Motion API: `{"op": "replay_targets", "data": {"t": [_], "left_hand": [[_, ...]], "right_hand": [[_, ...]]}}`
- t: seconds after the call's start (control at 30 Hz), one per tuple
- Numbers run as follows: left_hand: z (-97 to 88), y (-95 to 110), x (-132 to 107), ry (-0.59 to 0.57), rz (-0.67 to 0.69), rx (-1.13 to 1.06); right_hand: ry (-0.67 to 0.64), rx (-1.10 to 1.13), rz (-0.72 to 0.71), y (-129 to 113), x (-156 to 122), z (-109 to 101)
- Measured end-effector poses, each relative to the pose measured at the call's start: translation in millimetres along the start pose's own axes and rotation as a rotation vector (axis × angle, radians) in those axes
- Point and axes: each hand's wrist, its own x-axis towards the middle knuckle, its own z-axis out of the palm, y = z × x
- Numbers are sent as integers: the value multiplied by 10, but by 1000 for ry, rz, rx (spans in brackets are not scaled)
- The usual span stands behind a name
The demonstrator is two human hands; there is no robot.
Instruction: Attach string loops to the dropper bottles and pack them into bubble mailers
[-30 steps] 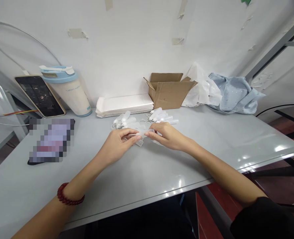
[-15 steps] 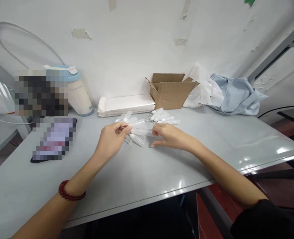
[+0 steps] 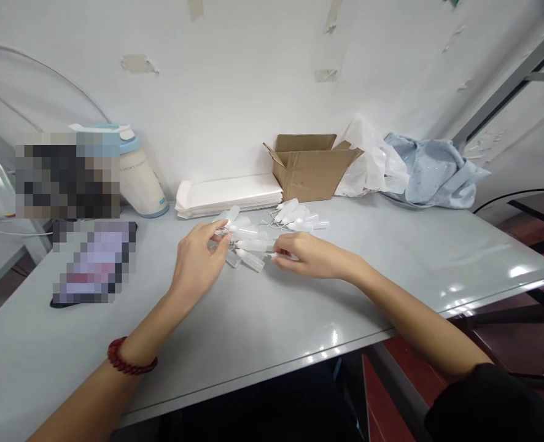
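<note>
A heap of small translucent plastic bottles [image 3: 253, 232] with thin wire loops lies on the grey table [image 3: 263, 319], just in front of me. My left hand [image 3: 197, 261] reaches into the left side of the heap, its fingertips pinched on one small bottle [image 3: 228, 228]. My right hand [image 3: 306, 255] rests on the table at the heap's right side, fingers curled and pinching the end of another small bottle [image 3: 256, 245]. A red bead bracelet [image 3: 127, 362] circles my left wrist.
Behind the heap lie a stack of flat white bags [image 3: 228, 194] and an open cardboard box [image 3: 311, 166]. A white plastic bag [image 3: 368, 162] and blue cloth [image 3: 433, 172] sit at the back right. A lidded tumbler [image 3: 138, 175] and blurred screens stand at left.
My left hand moved left and farther from me, drawing a bottle away from the right hand. My right hand lowered onto the table and shifted slightly left. The two hands are now apart.
</note>
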Motion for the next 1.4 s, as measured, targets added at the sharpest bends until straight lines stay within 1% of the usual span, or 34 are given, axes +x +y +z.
{"op": "replay_targets", "data": {"t": [0.1,0.13,0.17,0.23,0.3,0.33,0.4,0.53,0.7,0.8,0.93,1.0,1.13,1.17,1.23,1.3,1.4], "left_hand": [[-1,45,-26,76,157,67],[-3,70,-40,69,216,53],[-5,98,-57,33,265,16],[-4,156,-94,-112,326,-99],[9,202,-129,-269,343,-200],[18,218,-143,-325,347,-229],[32,232,-157,-394,349,-248],[9,221,-141,-411,307,-223],[-71,242,-96,-422,183,-239],[-94,259,-83,-455,127,-251],[-85,239,-81,-513,106,-234],[-73,226,-84,-497,111,-239],[-64,229,-81,-405,94,-288],[-65,235,-79,-406,83,-304],[-65,249,-76,-450,39,-346],[-59,260,-79,-505,-42,-410],[-39,266,-95,-530,-159,-522]], "right_hand": [[62,36,-40,-21,1,0],[68,42,-49,-25,1,2],[69,47,-59,-28,1,5],[56,63,-74,-38,1,19],[29,92,-88,-53,0,38],[15,112,-96,-61,0,48],[-5,145,-109,-74,0,64],[4,154,-103,-73,-2,57],[104,167,-87,-40,-10,12],[157,196,-76,-28,-12,3],[187,217,-63,-24,-5,3],[189,214,-62,-19,-1,4],[185,196,-81,-5,-2,12],[187,195,-89,-4,-5,16],[193,204,-107,-7,-12,24],[193,217,-120,-15,-17,31],[185,235,-129,-29,-14,38]]}}
